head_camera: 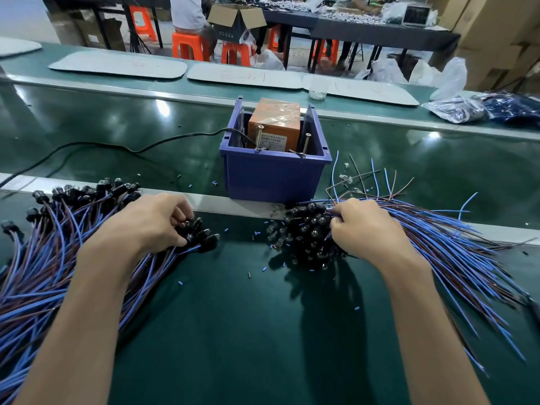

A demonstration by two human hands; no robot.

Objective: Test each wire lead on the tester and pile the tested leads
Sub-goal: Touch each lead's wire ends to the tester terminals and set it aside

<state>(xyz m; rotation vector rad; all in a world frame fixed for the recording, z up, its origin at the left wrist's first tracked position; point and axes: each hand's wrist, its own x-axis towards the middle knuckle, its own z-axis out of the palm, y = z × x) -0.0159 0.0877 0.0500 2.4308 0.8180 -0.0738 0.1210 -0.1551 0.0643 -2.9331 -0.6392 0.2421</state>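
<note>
Wire leads lay in two heaps on the green surface, none on the tester at this moment. The left pile was fairly orderly, its blue and brown wires running toward the near-left edge and its black lamp heads bunched at the far end. The right pile was looser, with heads clustered toward the centre and wire ends fanned out to the right and rear. The left hand was curled over a few black heads at the right edge of the left pile and gripped them. The right hand, well apart from it, was curled into the head cluster of the right pile; it pinched wires there, though how many could not be told. The tester, an orange box, sat in a blue bin between and beyond the hands, two upright screws at the bin's near rim and a black cable trailing off to the left. Insulation scraps were scattered between the piles. Judgement: a changeover step, with tested leads being set down on the left and a fresh one picked from the right; which pile was which could not be confirmed. The next move would call for freeing a single lead from the tangle and bringing its two bare ends to the screws.
</note>
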